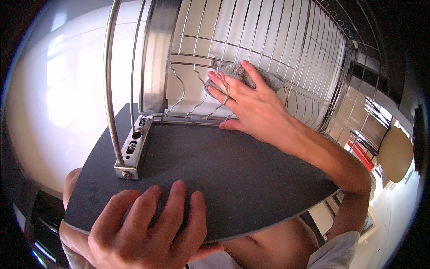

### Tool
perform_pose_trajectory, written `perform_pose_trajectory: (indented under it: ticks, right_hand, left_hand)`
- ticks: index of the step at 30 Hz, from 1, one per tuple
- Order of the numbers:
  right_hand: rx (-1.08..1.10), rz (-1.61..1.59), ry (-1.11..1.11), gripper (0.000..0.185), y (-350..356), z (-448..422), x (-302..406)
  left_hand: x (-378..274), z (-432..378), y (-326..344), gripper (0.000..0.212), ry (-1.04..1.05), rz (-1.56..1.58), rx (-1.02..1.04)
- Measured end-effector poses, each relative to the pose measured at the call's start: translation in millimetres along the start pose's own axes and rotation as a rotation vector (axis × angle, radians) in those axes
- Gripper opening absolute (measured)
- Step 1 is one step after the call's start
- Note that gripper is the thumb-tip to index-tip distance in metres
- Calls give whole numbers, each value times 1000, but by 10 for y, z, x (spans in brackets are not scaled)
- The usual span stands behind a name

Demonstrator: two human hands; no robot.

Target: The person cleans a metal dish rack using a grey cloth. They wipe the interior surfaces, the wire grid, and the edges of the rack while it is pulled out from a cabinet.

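A grey fluffy cloth [235, 72] lies under the fingers of my right hand [258, 104], pressed against the wire dish rack [205, 84] at upper centre. The fingers are spread over the cloth, and the wavy wires pass close beside them. At lower left my left hand [151, 222] rests on the near edge of a dark panel [235, 168], fingertips on its face and the thumb by its edge. Screwed to the panel's left part is a metal bracket [134, 148] with thin rods rising from it.
A brushed metal strip [156, 60] stands left of the rack. A pale glossy surface [67, 94] fills the far left. Rack wires [322, 60] continue to the right, near a round beige object [395, 154] and a red item [361, 156]. Bare knees show below the panel.
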State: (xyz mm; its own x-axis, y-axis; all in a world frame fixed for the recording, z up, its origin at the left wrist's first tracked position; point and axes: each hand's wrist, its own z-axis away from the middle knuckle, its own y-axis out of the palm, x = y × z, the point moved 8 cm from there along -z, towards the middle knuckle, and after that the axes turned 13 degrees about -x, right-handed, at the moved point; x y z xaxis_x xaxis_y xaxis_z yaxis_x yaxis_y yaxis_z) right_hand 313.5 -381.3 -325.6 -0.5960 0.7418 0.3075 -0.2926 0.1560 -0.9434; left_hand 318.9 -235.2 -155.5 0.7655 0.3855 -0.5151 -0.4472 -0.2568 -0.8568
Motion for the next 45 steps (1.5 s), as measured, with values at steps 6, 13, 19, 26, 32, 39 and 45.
perform_pose_trajectory:
  ticks: [6,13,19,26,32,39,45]
  right_hand:
    - [-19,-8,-79,58,73,41,-20]
    - [78,3,-273,56,22,42,-120]
    - [97,169,-108,81,-33,20,-40]
    - [44,-15,-118,67,-28,60,-80]
    - [127,37,-150,70,-65,-12,-87]
    - [56,196,-43,84,-12,-20,-26]
    - [17,90,-161,73,-18,26,-74]
  left_hand:
    - [55,57,-1,71,-162,12,101]
    - [108,65,-3,77,-205,58,116]
    - [117,92,-7,77,-208,68,93]
    - [90,35,-51,73,-133,55,35]
    - [123,87,-22,73,-176,68,42]
    - [104,91,-2,74,-161,51,38]
    - [109,95,2,76,-142,48,37]
